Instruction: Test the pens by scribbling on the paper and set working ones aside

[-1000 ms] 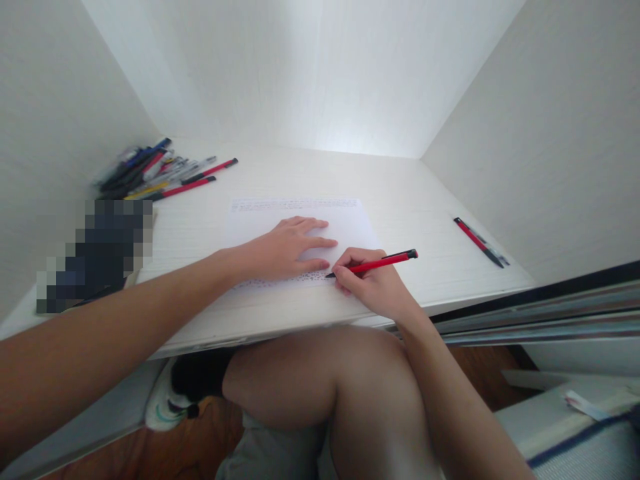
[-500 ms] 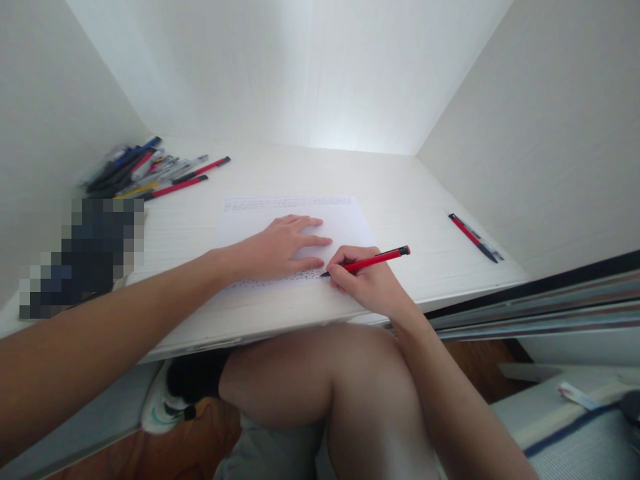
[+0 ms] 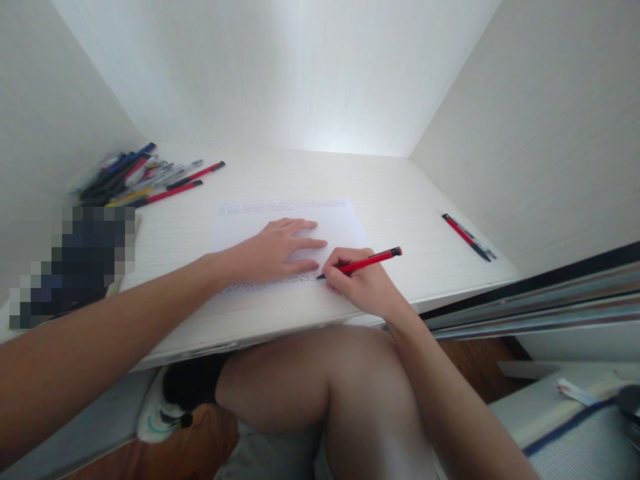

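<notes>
A sheet of white paper (image 3: 330,217) lies on the white desk, with lines of small handwriting along its far edge and more along its near edge. Flat on the paper rests my left hand (image 3: 283,250), its fingers spread toward the right. Just right of it, my right hand (image 3: 357,277) grips a red pen (image 3: 373,261) with a black tip and a black clip end. The pen slants down to the left, its tip at the near rows of writing. Part of the sheet is hidden under my hands.
A heap of pens (image 3: 135,177) lies at the back left. Nearer is a pixelated dark object (image 3: 80,260). A red and black pen (image 3: 465,237) and a clear pen lie by the right panel. My bent leg (image 3: 300,373) is under the desk's front edge (image 3: 200,347).
The whole view has shifted slightly, so everything on the desk appears a little further left. My hands keep the same pose on the paper, and the pen stays in my right hand.
</notes>
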Available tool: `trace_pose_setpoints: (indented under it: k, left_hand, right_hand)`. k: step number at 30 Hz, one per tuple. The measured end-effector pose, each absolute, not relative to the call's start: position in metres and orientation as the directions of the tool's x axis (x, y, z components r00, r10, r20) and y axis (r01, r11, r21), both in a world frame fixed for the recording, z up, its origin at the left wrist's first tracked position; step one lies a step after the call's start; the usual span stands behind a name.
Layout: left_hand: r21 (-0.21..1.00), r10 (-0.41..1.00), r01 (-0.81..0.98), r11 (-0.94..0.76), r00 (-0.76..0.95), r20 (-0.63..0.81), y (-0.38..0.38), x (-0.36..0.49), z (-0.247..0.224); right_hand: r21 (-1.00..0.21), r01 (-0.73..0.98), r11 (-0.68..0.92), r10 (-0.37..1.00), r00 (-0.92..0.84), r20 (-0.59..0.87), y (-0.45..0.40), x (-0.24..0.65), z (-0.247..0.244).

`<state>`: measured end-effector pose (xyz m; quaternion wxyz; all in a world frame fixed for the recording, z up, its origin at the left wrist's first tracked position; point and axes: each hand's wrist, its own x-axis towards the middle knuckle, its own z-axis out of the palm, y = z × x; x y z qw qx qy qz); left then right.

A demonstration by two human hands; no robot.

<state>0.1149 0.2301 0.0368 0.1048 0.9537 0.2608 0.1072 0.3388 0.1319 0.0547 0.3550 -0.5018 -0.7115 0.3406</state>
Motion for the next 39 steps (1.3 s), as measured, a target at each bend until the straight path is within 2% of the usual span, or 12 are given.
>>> trace_pose_setpoints:
  k: [6, 8, 13, 16, 18, 21, 26, 39]
  left_hand:
    - [0.245, 0.508, 0.461, -0.853, 0.841, 0.187, 0.235, 0.114, 0.025]
    - [0.248, 0.512, 0.463, -0.851, 0.836, 0.196, 0.235, 0.114, 0.024]
    - [0.269, 0.517, 0.469, -0.841, 0.845, 0.140, 0.227, 0.115, 0.038]
    - [0.285, 0.528, 0.480, -0.830, 0.841, 0.119, 0.223, 0.115, 0.046]
    - [0.286, 0.541, 0.494, -0.821, 0.833, 0.114, 0.222, 0.115, 0.048]
    - [0.283, 0.543, 0.499, -0.819, 0.834, 0.101, 0.220, 0.115, 0.051]
    - [0.284, 0.567, 0.531, -0.798, 0.822, 0.054, 0.215, 0.118, 0.060]
    - [0.269, 0.554, 0.522, -0.809, 0.831, 0.054, 0.218, 0.118, 0.057]
  right_hand:
    - [-0.848, 0.465, 0.257, 0.956, -0.252, 0.151, 0.130, 0.340, 0.052]
    - [-0.889, 0.389, 0.241, 0.957, -0.245, 0.152, 0.132, 0.342, 0.051]
    - [-0.944, 0.220, 0.244, 0.970, -0.068, 0.235, 0.180, 0.346, 0.071]
    - [-0.915, 0.308, 0.260, 0.964, -0.144, 0.226, 0.233, 0.344, 0.085]
    - [-0.902, 0.364, 0.232, 0.966, -0.194, 0.170, 0.263, 0.341, 0.083]
    - [-0.910, 0.346, 0.227, 0.971, -0.151, 0.185, 0.287, 0.340, 0.065]
    - [-0.850, 0.439, 0.290, 0.956, -0.164, 0.242, 0.289, 0.345, 0.039]
    - [-0.826, 0.485, 0.287, 0.957, -0.172, 0.232, 0.287, 0.343, 0.045]
